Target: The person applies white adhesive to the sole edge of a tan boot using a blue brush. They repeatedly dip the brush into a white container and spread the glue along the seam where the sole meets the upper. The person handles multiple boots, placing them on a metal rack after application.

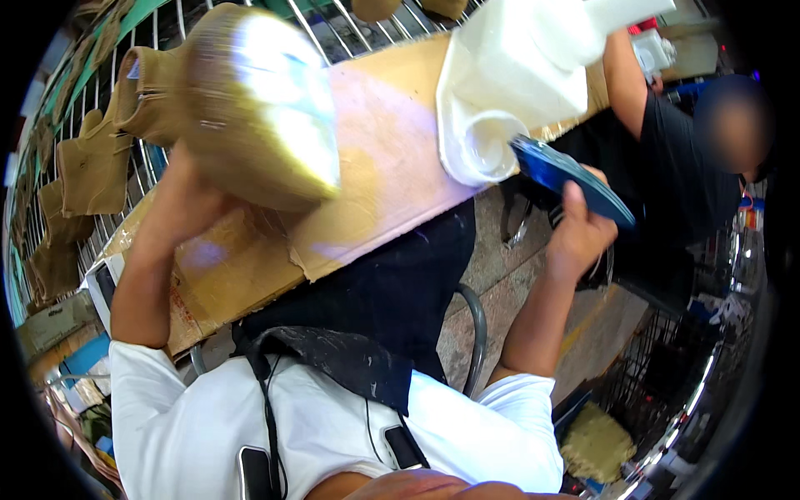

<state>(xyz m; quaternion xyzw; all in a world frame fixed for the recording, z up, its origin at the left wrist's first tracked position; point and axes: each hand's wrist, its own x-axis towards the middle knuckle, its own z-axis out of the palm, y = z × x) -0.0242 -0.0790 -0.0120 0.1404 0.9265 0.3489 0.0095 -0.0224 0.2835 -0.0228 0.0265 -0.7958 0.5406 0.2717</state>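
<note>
My left hand [187, 196] is closed round a tan boot [242, 108], raised above the cardboard and blurred by motion. The boot's pale, shiny underside faces right, and its upper hides some of my fingers. In my right hand [579, 229] is a flat, dark blue piece shaped like a shoe sole [575, 179], gripped with the thumb on top. Its far end comes close to the round cup [492, 146] at the foot of a white plastic container [521, 79]. Whether the piece touches the cup's rim I cannot tell.
A sheet of cardboard [375, 167] covers the work surface before me. Several tan boots [92, 171] stand on a metal wire rack [325, 33] at the left and far side. Another person in a dark shirt [687, 158] sits close by on the right.
</note>
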